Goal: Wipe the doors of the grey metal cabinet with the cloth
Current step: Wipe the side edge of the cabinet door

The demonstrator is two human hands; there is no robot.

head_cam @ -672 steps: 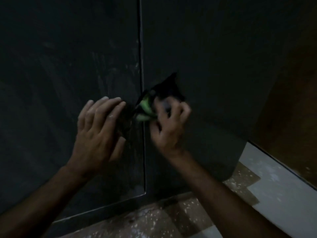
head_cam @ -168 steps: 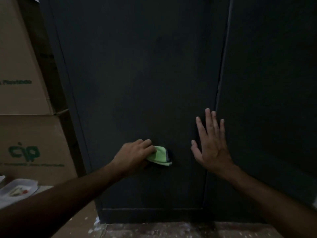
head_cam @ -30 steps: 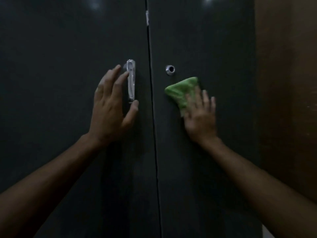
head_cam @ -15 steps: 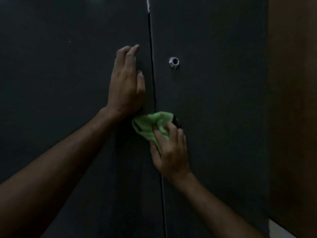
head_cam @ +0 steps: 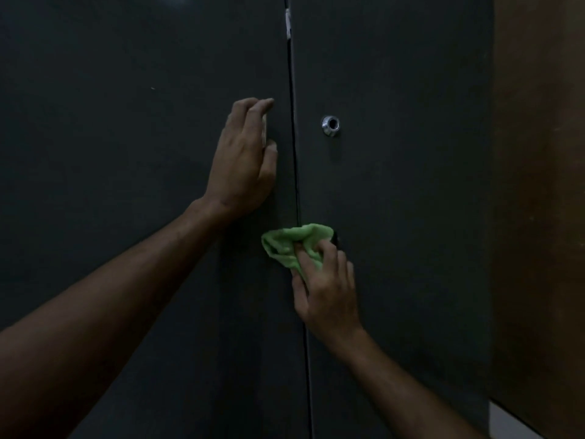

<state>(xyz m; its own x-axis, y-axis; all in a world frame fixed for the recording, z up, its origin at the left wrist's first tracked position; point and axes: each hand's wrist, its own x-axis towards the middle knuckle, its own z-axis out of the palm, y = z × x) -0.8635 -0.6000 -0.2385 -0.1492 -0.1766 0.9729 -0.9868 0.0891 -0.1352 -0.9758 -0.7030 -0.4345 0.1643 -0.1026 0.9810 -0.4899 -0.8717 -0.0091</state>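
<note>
One green cloth (head_cam: 296, 245) bunched under right hand (head_cam: 326, 289) fingertips, on the door seam; left hand (head_cam: 243, 163) flat, fingers straight.

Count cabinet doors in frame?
2. Left door under the left hand; right door, where the right hand presses the green cloth across the seam. Both run off-frame.

Bunched green cloth (head_cam: 292, 245) against cabinet doors (head_cam: 411, 217)

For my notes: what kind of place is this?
Probably a dim storage or utility room. A tall grey metal cabinet with a round lock stands beside a brown wall.
</note>
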